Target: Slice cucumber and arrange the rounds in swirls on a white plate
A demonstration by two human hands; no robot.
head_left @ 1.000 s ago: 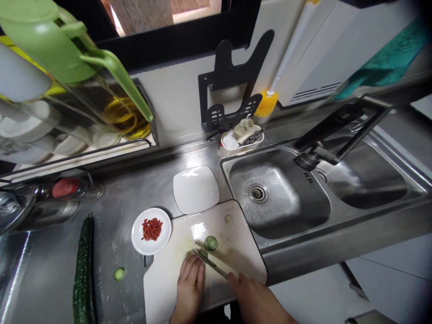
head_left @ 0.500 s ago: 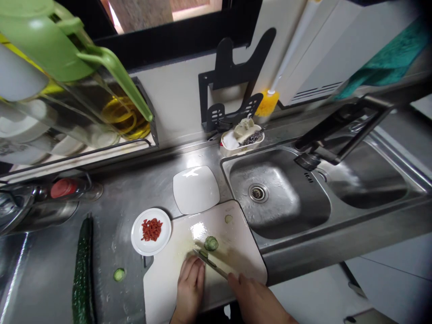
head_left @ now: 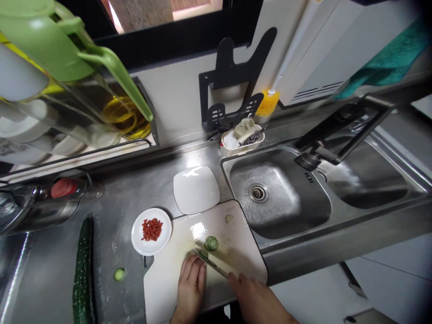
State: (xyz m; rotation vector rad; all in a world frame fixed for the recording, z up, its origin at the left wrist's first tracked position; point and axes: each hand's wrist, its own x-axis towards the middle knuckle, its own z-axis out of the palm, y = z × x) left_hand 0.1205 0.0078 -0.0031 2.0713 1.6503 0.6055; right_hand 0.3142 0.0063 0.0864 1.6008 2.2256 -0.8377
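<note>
On a white cutting board (head_left: 162, 279), my right hand (head_left: 251, 292) grips a kitchen knife (head_left: 216, 267) by its handle, the blade slanting up and left. A thin cucumber slice (head_left: 203, 253) lies against the blade. Beside the blade's left side, my left hand (head_left: 192, 279) is closed with fingers curled down; whatever is under them is hidden. Just past the blade sits a small pile of cucumber slices (head_left: 211, 243). One more slice (head_left: 229, 219) lies near the board's far right corner.
A white plate of chopped red bits (head_left: 151, 230) and a square white dish (head_left: 196, 190) border the board. On the left counter lie a whole cucumber (head_left: 83, 270) and a cucumber end (head_left: 119, 274). A steel sink (head_left: 286, 193) with a black faucet (head_left: 334, 130) is at right.
Hardly anything differs. Both hands, the knife and the slices stay in nearly the same places; the view has shifted very slightly.
</note>
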